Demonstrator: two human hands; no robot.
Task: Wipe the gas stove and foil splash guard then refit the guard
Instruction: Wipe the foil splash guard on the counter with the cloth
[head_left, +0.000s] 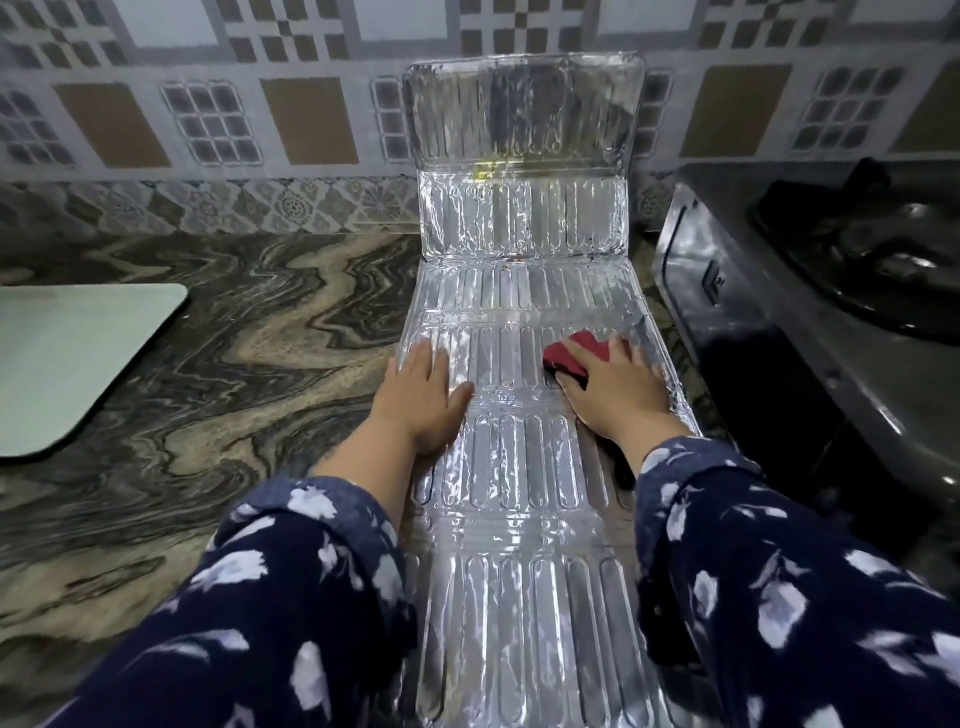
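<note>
guard (519, 519): laid flat left of stove (810, 312), far end leaned on wall
left hand (423, 395): flat, fingers straight, pressed on guard
right hand (618, 389): red sponge (574, 353) gripped, pressed on guard

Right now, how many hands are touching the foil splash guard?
2. The left hand lies flat on the foil splash guard near its left edge. The right hand presses a red cloth onto it near the right edge.
</note>
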